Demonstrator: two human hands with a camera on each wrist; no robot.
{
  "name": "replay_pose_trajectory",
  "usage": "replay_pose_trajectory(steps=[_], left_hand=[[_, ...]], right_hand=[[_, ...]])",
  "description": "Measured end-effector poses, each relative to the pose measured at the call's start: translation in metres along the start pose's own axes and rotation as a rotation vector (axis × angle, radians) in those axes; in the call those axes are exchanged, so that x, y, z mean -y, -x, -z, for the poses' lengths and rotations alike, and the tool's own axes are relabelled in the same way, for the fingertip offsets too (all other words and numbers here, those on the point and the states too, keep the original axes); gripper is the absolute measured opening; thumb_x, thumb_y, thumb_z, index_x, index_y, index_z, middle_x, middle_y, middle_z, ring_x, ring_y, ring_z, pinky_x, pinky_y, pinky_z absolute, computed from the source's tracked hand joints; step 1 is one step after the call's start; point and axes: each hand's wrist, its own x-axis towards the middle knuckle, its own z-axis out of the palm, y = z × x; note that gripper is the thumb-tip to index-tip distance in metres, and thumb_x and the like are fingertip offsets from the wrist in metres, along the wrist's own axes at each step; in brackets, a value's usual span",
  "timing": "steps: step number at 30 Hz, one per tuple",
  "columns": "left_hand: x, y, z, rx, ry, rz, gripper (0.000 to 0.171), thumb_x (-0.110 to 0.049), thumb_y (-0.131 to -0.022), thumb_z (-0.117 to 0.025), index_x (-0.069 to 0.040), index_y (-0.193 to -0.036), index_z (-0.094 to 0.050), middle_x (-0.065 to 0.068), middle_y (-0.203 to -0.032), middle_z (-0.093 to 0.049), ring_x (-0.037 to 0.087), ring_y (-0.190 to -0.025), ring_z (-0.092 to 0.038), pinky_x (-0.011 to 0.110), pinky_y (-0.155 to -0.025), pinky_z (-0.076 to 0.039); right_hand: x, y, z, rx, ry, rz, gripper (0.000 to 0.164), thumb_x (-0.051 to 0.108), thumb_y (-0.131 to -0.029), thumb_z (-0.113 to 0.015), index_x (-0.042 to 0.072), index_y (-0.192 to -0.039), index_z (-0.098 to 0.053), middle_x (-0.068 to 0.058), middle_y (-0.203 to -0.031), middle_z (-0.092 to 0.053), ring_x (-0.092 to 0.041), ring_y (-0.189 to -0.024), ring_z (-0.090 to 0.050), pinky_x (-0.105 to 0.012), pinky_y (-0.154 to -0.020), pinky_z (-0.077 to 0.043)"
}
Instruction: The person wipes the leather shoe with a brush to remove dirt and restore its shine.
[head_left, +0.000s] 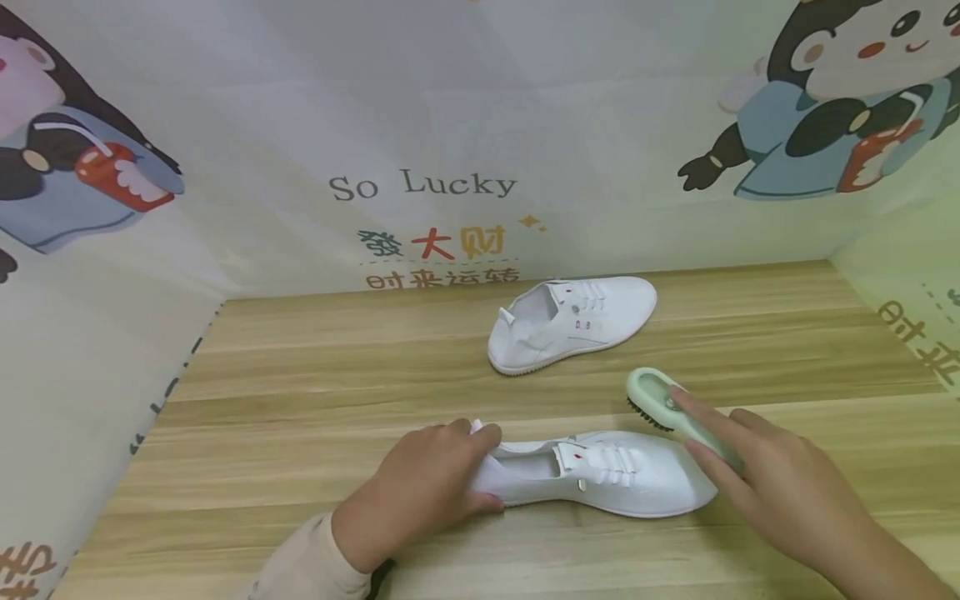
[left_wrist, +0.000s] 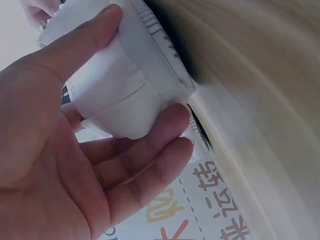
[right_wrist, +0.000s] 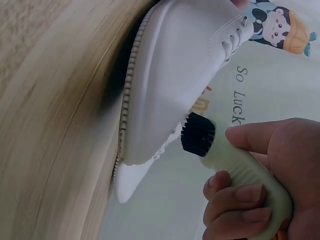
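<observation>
A white lace-up shoe lies sole down on the wooden surface, toe to the right. My left hand grips it at the heel, thumb on the near side and fingers around the back, as the left wrist view shows. My right hand holds a pale green brush by its handle, index finger stretched along its back. The brush's black bristles face the shoe and stand just off its toe in the right wrist view. Farther back sits a second white shoe, also toe to the right.
The light wood-grain surface carries both shoes. A pale printed sheet with cartoon figures and lettering rises behind it and along both sides. The second shoe stands close to the back sheet.
</observation>
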Motion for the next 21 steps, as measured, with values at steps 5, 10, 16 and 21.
replay_pose_trajectory(steps=[5, 10, 16, 21], left_hand=[[0.006, 0.000, 0.002, 0.027, 0.036, 0.055, 0.051, -0.049, -0.070, -0.086, -0.017, -0.095, -0.056, 0.000, -0.074, -0.056, 0.013, -0.061, -0.052, 0.030, -0.052, -0.040], [0.015, -0.001, 0.003, 0.040, 0.039, 0.089, 0.049, -0.047, -0.070, -0.087, -0.016, -0.094, -0.057, -0.001, -0.073, -0.055, 0.012, -0.060, -0.049, 0.030, -0.052, -0.039], [0.022, -0.003, 0.005, 0.058, 0.058, 0.102, 0.050, -0.045, -0.070, -0.088, -0.014, -0.096, -0.058, -0.001, -0.076, -0.056, 0.012, -0.064, -0.049, 0.030, -0.054, -0.040], [0.022, -0.003, 0.005, 0.059, 0.066, 0.090, 0.052, -0.044, -0.070, -0.088, -0.014, -0.100, -0.059, 0.001, -0.078, -0.057, 0.013, -0.065, -0.050, 0.031, -0.055, -0.041]], right_hand=[[0.000, 0.001, 0.000, 0.036, -0.017, -0.017, 0.059, 0.026, -0.093, -0.071, 0.032, -0.148, -0.049, -0.006, -0.098, -0.071, -0.010, -0.066, -0.051, -0.035, -0.057, -0.044], [0.002, 0.003, 0.000, 0.069, -0.025, -0.021, 0.057, 0.029, -0.094, -0.069, 0.035, -0.147, -0.048, -0.003, -0.097, -0.070, -0.009, -0.066, -0.049, -0.031, -0.057, -0.042], [-0.003, 0.004, 0.005, 0.152, -0.058, -0.044, 0.056, 0.032, -0.094, -0.069, 0.035, -0.146, -0.050, -0.008, -0.108, -0.072, -0.014, -0.078, -0.060, -0.038, -0.062, -0.052], [-0.008, 0.006, 0.010, 0.225, -0.045, -0.057, 0.055, 0.031, -0.092, -0.072, 0.035, -0.144, -0.053, -0.002, -0.108, -0.073, -0.009, -0.074, -0.053, -0.030, -0.062, -0.046]])
